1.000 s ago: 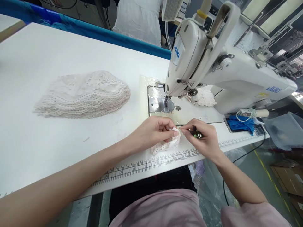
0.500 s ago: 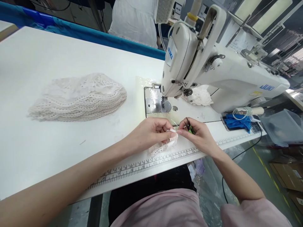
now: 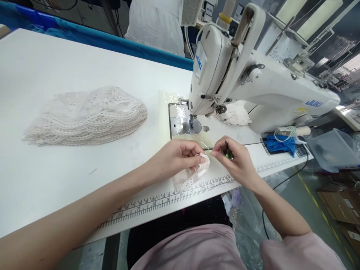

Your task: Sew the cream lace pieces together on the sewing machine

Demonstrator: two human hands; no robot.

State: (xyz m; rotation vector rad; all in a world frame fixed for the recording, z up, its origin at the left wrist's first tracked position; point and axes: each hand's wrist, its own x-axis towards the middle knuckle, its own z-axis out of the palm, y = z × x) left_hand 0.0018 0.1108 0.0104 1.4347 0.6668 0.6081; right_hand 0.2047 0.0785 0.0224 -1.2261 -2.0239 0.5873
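Observation:
My left hand (image 3: 176, 154) pinches a small piece of white lace (image 3: 189, 175) against the table near its front edge. Close to its right, my right hand (image 3: 235, 161) is closed around a small dark and green tool (image 3: 228, 154), fingertips almost touching the lace. Both hands sit just in front of the needle plate (image 3: 182, 122) of a white sewing machine (image 3: 253, 86). A printed ruler (image 3: 168, 197) runs along the table edge below the hands.
A stack of white lace pieces (image 3: 87, 115) lies on the white table (image 3: 56, 67) at the left. More lace (image 3: 234, 113) sits under the machine arm. Blue cloth (image 3: 278, 143) and a coiled cord (image 3: 287, 131) lie at the right. A person in white stands behind.
The lace has bunched up more under my left hand. My right hand stays beside it, its tool turned slightly. The view has shifted a little to the right.

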